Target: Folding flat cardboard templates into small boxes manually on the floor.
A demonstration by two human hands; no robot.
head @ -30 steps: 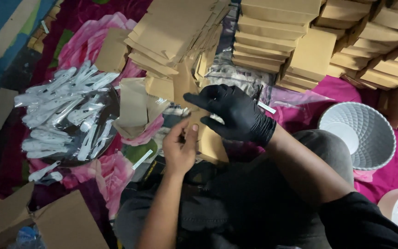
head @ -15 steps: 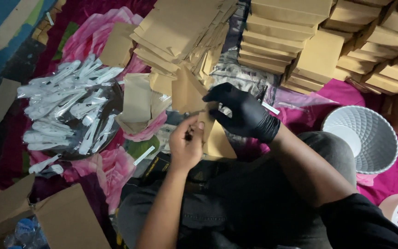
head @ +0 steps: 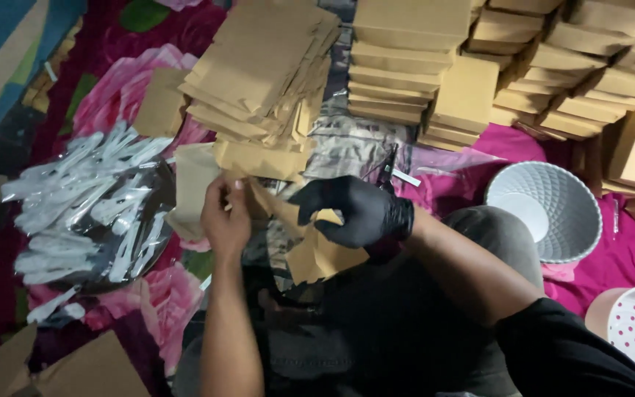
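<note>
At the centre of the frame the bare left hand (head: 225, 217) pinches the upper edge of a brown paper envelope (head: 310, 246), its fingers closed on the paper. The right hand (head: 354, 209), in a black glove, grips the same envelope from the right with curled fingers. Just above them a loose pile of envelopes (head: 262, 81) lies on the flowered cloth (head: 123, 92). At left sits a dark tray (head: 86, 213) of wrapped white plastic cutlery. Stacked cardboard boxes (head: 472, 66) fill the upper right; a white basket (head: 545, 209) stands at right.
</note>
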